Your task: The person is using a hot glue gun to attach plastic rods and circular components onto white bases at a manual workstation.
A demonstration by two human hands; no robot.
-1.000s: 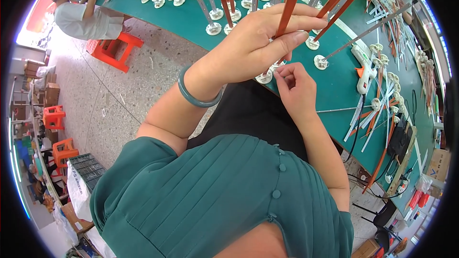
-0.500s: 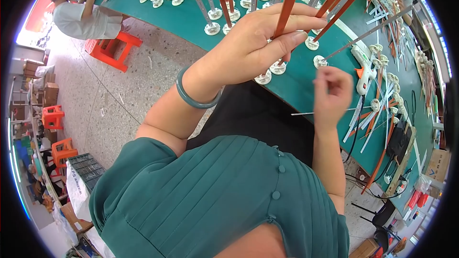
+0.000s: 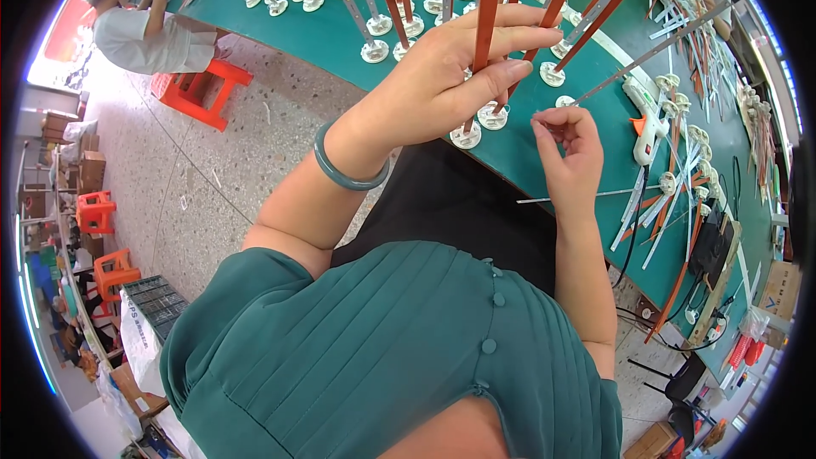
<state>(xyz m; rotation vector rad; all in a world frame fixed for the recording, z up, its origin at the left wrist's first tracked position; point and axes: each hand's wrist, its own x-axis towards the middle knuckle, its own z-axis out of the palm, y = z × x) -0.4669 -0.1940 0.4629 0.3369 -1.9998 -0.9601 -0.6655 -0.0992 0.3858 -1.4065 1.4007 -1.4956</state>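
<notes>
My left hand, with a grey-green bangle on its wrist, is closed around a tall brown strip between thumb and fingers. That strip rises from a white round base near the table edge. Another white round base stands just behind it, under my fingers. To the right, my right hand is closed in a pinch, its fingertips turned toward the bases; whatever it may hold is too small to make out. Beyond it, a grey strip leans far right from a white base.
A white glue gun with an orange trigger lies on the green table. Loose strips and a black cable are at right. More upright strips on bases fill the far side. A person sits by a red stool at far left.
My left hand has shifted slightly left and the brown strip has tilted with it. My right hand has moved left and a little nearer, and its fingers have come together.
</notes>
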